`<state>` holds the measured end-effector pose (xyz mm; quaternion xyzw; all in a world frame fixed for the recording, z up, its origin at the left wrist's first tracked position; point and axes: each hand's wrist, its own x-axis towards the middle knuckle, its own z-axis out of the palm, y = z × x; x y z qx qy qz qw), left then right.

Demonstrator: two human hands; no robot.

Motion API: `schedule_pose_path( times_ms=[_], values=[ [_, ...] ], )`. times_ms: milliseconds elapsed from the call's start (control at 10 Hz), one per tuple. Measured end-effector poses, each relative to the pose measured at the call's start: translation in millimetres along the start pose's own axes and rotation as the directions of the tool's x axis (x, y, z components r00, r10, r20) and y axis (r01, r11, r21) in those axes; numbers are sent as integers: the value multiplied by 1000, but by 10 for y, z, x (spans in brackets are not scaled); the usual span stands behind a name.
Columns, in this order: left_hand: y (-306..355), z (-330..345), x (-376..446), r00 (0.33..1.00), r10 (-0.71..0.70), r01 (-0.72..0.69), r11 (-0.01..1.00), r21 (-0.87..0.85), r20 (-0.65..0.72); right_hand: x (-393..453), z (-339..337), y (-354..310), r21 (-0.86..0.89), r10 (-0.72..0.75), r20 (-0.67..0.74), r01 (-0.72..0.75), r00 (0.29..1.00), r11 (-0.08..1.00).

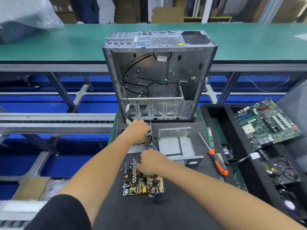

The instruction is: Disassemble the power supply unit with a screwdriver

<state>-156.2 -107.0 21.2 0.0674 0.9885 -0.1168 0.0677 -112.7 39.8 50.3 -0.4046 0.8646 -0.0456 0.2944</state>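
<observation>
Up close on the dark mat (191, 193), the power supply's circuit board (142, 181) lies flat and bare, out of its metal housing. The right hand (152, 161) rests on the board's far edge with its fingers curled down onto the parts there. The left hand (138, 130) reaches farther, gripping a thin metal panel (150, 128) beside a bundle of wires (148, 140). Just right of it sits the open metal cover (176, 143). The screwdriver (216, 161), with an orange and black handle, lies untouched right of the cover. Beyond stands an empty computer case (157, 77), and far right a motherboard (267, 122) leans in a black tray (214, 112).
</observation>
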Motion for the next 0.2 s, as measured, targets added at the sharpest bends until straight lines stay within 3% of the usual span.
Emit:
schedule_pose_path(
  times_ms=[100,200],
  values=[
    [32,-44,-83,991,-126,112,967,-229,-45,-73,-129,87,65,-26,-20,27,999,998],
    [74,-64,-145,941,-303,201,859,-470,-151,-177,-183,221,183,-35,-73,48,997,982]
  ],
)
